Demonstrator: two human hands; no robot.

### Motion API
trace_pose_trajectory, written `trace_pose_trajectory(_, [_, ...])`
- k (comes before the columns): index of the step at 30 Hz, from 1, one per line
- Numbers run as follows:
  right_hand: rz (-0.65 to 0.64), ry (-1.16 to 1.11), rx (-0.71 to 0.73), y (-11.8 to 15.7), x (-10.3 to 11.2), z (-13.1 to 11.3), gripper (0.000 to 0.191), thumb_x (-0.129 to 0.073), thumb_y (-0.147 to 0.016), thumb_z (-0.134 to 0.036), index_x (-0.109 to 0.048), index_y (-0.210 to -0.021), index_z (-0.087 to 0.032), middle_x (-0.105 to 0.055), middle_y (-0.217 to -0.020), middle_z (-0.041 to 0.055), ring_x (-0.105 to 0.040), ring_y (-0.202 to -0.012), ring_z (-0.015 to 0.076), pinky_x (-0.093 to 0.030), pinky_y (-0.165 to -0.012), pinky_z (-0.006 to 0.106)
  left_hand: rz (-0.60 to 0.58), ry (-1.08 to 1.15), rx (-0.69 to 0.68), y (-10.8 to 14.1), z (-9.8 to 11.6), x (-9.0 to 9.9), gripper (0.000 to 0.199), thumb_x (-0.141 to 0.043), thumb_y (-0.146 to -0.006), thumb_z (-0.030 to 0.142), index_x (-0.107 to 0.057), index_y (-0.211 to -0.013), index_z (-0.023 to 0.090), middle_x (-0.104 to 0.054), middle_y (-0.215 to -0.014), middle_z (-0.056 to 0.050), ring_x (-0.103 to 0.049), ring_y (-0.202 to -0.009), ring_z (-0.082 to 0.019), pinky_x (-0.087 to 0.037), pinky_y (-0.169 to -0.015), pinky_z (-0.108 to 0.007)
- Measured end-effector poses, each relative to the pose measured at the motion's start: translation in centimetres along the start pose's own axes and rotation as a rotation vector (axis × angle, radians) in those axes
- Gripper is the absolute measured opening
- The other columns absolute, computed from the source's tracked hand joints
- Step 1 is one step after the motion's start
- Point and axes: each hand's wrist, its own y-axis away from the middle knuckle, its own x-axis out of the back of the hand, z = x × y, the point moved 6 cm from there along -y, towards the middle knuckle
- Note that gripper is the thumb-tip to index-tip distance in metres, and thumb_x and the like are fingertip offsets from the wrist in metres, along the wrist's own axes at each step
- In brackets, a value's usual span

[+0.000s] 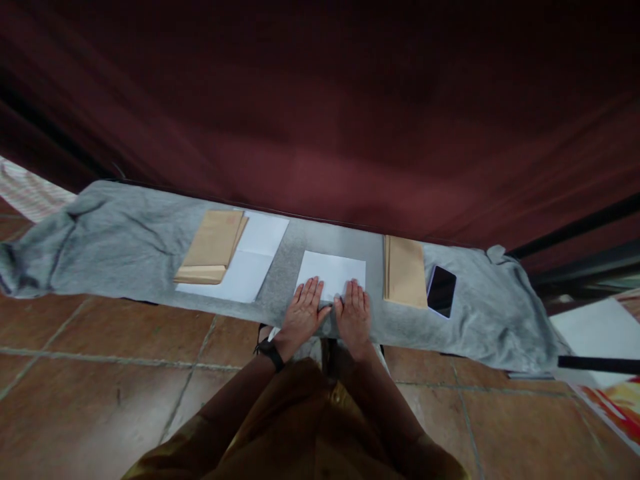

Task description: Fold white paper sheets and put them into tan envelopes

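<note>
A white sheet of paper [334,266], perhaps folded, lies on the grey cloth in front of me. My left hand [303,310] rests flat on its near left part, fingers stretched out. On the near right part lies my right hand [354,312], also flat with straight fingers. Both thumbs point inward, with a gap between them. To the left, a stack of brown envelopes [213,243] sits partly over white paper with a crease [250,267]. Right of my hands is another stack of brown envelopes [406,272].
A phone [441,291] with a dark screen lies right of the right-hand envelopes. Grey cloth [130,233] covers the long narrow surface. A dark red curtain [320,160] rises behind it. Floor tiles [125,393] show in front, and white paper [595,333] lies far right.
</note>
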Motion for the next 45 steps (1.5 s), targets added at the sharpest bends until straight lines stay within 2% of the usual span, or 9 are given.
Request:
trace_pose_trajectory(3, [-0.005, 0.002, -0.023, 0.4, 0.0, 0.7, 0.06, -0.033, -0.111, -0.039, -0.032, -0.161, -0.007, -0.039, -0.163, 0.0253, -0.038, -0.151, 0.0329, -0.033, -0.119, 0.056, -0.006, 0.004, 0.037, 0.2, 0.0, 0.2, 0.073, -0.043, -0.104, 0.051, -0.032, -0.161, 0.008, -0.032, -0.167, -0.019, -0.023, -0.159, -0.028, -0.022, -0.13, -0.048])
trace_pose_trajectory(7, [-0.036, 0.018, -0.069, 0.8, -0.2, 1.5, 0.064, -0.033, -0.11, -0.042, -0.031, -0.161, -0.002, -0.037, -0.163, 0.0277, -0.038, -0.15, 0.0345, -0.031, -0.121, 0.055, -0.004, 0.005, 0.09, 0.3, -0.1, 0.3, 0.077, -0.044, -0.103, 0.055, -0.03, -0.162, 0.006, -0.031, -0.167, -0.02, -0.024, -0.158, -0.029, -0.022, -0.13, -0.048])
trace_pose_trajectory(12, [0.014, 0.033, -0.096, 1.2, 0.1, 2.0, 0.066, -0.032, -0.109, -0.043, -0.031, -0.16, -0.001, -0.039, -0.162, 0.0284, -0.042, -0.148, 0.0365, -0.033, -0.12, 0.054, 0.002, 0.002, 0.166, 0.5, -0.1, 0.3, 0.082, -0.046, -0.101, 0.057, -0.031, -0.161, 0.002, -0.028, -0.167, -0.024, -0.022, -0.158, -0.033, -0.021, -0.129, -0.051])
trace_pose_trajectory(22, [0.011, 0.023, -0.12, 1.8, 1.0, 2.3, 0.065, -0.03, -0.109, -0.04, -0.034, -0.157, 0.004, -0.037, -0.161, 0.0329, -0.037, -0.15, 0.0385, -0.035, -0.119, 0.057, -0.015, 0.006, 0.201, 0.6, 0.0, 0.2, 0.084, -0.048, -0.101, 0.057, -0.03, -0.16, -0.001, -0.025, -0.166, -0.028, -0.022, -0.158, -0.037, -0.02, -0.129, -0.053])
trace_pose_trajectory(28, [-0.041, -0.035, 0.072, 1.4, 1.2, 0.0, 0.059, -0.03, -0.11, -0.035, -0.03, -0.162, -0.006, -0.034, -0.166, 0.0221, -0.032, -0.155, 0.0321, -0.033, -0.122, 0.055, 0.009, -0.009, 0.165, 0.6, 0.2, 0.3, 0.08, -0.044, -0.103, 0.05, -0.026, -0.161, -0.001, -0.024, -0.167, -0.026, -0.019, -0.159, -0.035, -0.018, -0.13, -0.053])
trace_pose_trajectory(33, [-0.105, -0.072, 0.169, 0.8, 0.3, -1.7, 0.054, -0.035, -0.109, -0.029, -0.039, -0.158, -0.006, -0.039, -0.165, 0.0183, -0.031, -0.156, 0.0261, -0.028, -0.126, 0.049, 0.028, -0.005, -0.004, 0.0, 0.9, 0.2, 0.065, -0.035, -0.105, 0.03, -0.023, -0.164, 0.005, -0.03, -0.168, -0.018, -0.021, -0.159, -0.026, -0.022, -0.131, -0.048])
trace_pose_trajectory(36, [-0.102, -0.089, 0.181, 0.6, -0.1, -1.8, 0.051, -0.033, -0.11, -0.027, -0.043, -0.156, -0.008, -0.041, -0.164, 0.0162, -0.033, -0.155, 0.025, -0.029, -0.126, 0.049, 0.011, 0.0, -0.096, -0.4, 1.2, -0.3, 0.06, -0.032, -0.104, 0.022, -0.031, -0.161, 0.006, -0.033, -0.168, -0.015, -0.024, -0.158, -0.024, -0.024, -0.13, -0.046])
trace_pose_trajectory(39, [-0.066, -0.068, 0.165, 0.5, -0.2, -1.3, 0.051, -0.036, -0.11, -0.031, -0.045, -0.156, -0.01, -0.042, -0.164, 0.0171, -0.036, -0.153, 0.0279, -0.031, -0.124, 0.052, 0.008, 0.006, -0.125, -0.7, 1.2, -0.8, 0.058, -0.031, -0.104, 0.022, -0.035, -0.16, 0.008, -0.036, -0.167, -0.014, -0.024, -0.158, -0.025, -0.025, -0.13, -0.048])
trace_pose_trajectory(45, [-0.02, -0.025, 0.065, 0.5, 0.0, 0.1, 0.057, -0.034, -0.111, -0.039, -0.039, -0.158, -0.007, -0.04, -0.163, 0.0212, -0.039, -0.152, 0.03, -0.033, -0.121, 0.053, 0.053, -0.002, 0.001, -0.9, 0.2, -0.7, 0.058, -0.032, -0.107, 0.031, -0.036, -0.159, 0.006, -0.037, -0.165, -0.017, -0.027, -0.158, -0.025, -0.026, -0.129, -0.048])
